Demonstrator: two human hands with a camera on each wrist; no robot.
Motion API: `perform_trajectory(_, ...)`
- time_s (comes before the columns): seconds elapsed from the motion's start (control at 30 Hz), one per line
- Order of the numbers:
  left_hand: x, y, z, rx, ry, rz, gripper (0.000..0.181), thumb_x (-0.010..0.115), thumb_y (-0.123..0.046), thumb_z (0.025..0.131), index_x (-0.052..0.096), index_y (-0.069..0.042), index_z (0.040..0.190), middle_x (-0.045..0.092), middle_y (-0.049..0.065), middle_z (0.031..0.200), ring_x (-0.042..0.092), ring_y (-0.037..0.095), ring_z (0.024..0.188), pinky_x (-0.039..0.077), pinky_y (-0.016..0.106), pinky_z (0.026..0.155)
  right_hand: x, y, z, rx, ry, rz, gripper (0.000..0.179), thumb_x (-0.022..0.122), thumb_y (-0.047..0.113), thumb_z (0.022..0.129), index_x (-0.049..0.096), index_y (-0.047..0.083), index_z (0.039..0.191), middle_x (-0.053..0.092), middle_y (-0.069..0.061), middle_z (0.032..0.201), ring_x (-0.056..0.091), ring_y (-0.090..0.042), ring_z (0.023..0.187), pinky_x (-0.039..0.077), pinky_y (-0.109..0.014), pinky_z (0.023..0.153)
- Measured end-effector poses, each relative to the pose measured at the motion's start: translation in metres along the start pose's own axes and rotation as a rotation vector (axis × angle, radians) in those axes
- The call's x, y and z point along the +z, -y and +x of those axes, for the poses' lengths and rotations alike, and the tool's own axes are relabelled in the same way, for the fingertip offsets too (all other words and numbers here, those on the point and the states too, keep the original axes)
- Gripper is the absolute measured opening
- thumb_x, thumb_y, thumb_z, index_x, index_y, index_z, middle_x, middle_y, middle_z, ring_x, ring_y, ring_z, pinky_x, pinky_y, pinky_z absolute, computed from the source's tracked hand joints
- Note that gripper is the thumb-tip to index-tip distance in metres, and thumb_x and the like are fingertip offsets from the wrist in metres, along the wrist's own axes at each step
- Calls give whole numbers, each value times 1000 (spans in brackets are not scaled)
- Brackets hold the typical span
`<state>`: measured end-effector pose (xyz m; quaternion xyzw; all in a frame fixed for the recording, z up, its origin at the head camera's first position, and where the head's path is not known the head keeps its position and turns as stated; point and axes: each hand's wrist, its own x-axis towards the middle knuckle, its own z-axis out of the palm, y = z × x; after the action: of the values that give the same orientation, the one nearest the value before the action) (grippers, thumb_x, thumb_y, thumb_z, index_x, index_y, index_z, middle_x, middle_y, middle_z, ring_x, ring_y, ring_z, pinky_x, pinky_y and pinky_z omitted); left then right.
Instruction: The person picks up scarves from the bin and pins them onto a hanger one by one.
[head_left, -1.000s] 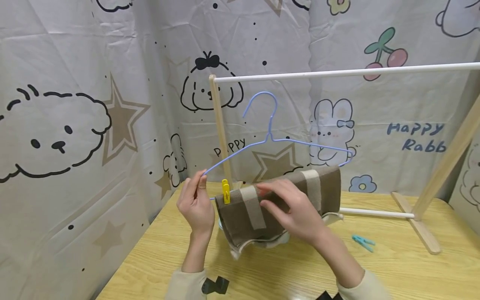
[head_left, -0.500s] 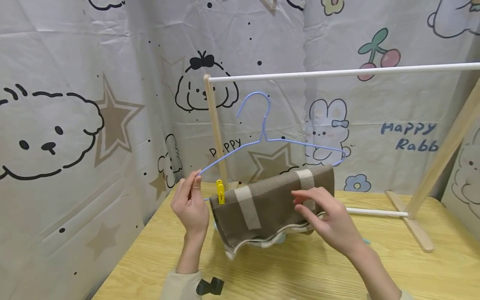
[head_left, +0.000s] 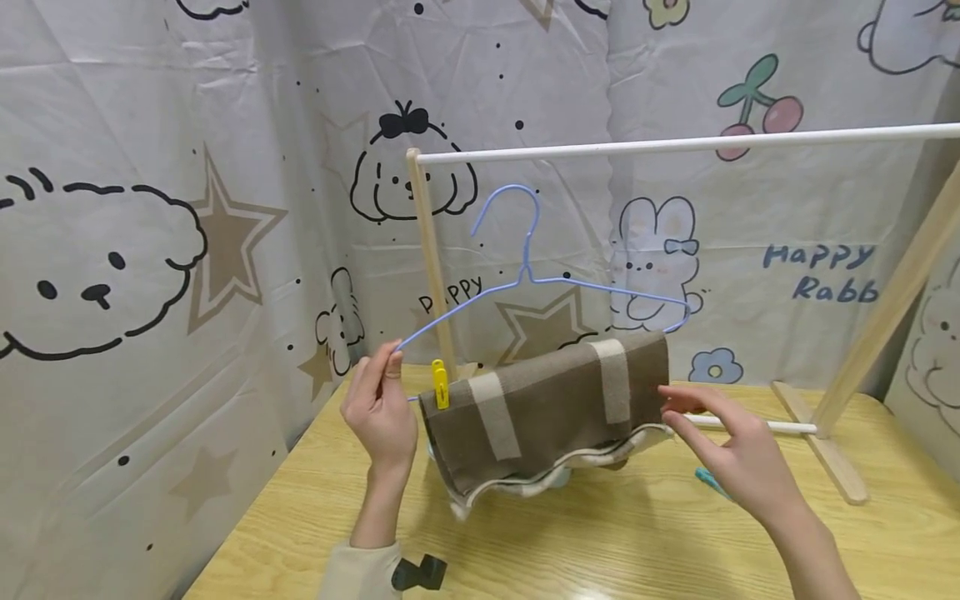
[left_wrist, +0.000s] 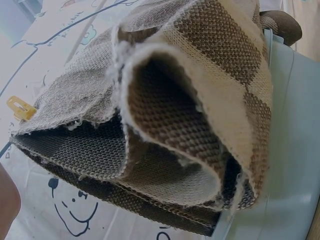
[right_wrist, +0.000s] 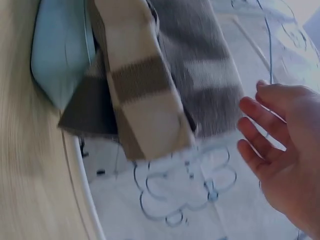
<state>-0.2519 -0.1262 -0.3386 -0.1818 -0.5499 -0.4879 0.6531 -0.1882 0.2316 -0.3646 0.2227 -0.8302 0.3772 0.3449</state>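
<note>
My left hand (head_left: 380,408) pinches the left corner of a blue wire hanger (head_left: 480,296). A brown knit cloth (head_left: 555,400) with pale stripes, perhaps a scarf, hangs folded over the hanger's lower bar. Near its left end sits a yellow clothespin (head_left: 440,385). Beside the cloth's right edge is my right hand (head_left: 742,446), fingers loosely bent. In the right wrist view its fingertips (right_wrist: 243,125) lie close to the cloth, and touch cannot be told. The left wrist view looks into the cloth's open folds (left_wrist: 170,110), with the yellow clothespin (left_wrist: 21,107) at left.
A teal clothespin (head_left: 711,482) lies on the wooden table (head_left: 600,542), partly behind my right hand. Below the cloth stands a pale blue container (right_wrist: 60,55), mostly hidden in the head view. A rack with a white top rail (head_left: 637,147) and wooden legs stands behind.
My right hand has moved right along the cloth, from its left-middle part to its right edge. The left hand keeps its pinch on the hanger. The view has shifted slightly.
</note>
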Motion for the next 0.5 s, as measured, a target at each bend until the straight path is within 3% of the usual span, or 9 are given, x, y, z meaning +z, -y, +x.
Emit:
perform_trajectory(0.17, 1, 0, 0, 2, 7, -5, 12, 69, -5, 90, 74, 6, 93, 37, 10, 58, 27, 10, 55, 20, 19, 54, -12, -19, -9, 130, 65, -44, 30, 73, 6, 89, 70, 15, 118, 69, 10, 96, 57, 10, 89, 41, -5, 82)
perform_trajectory(0.37, 1, 1, -1, 2, 2, 5, 14, 69, -6, 90, 75, 6, 93, 37, 10, 57, 27, 10, 55, 21, 19, 54, -20, -44, -16, 174, 107, -60, 26, 73, 9, 90, 71, 13, 115, 67, 12, 94, 56, 9, 87, 42, -7, 77)
perform_trajectory(0.5, 1, 1, -2, 1, 7, 7, 14, 69, -6, 90, 75, 6, 94, 37, 10, 57, 27, 10, 55, 21, 19, 54, -24, -58, -22, 226, 178, -72, 25, 71, 16, 93, 69, 13, 118, 67, 12, 96, 56, 8, 87, 44, -11, 75)
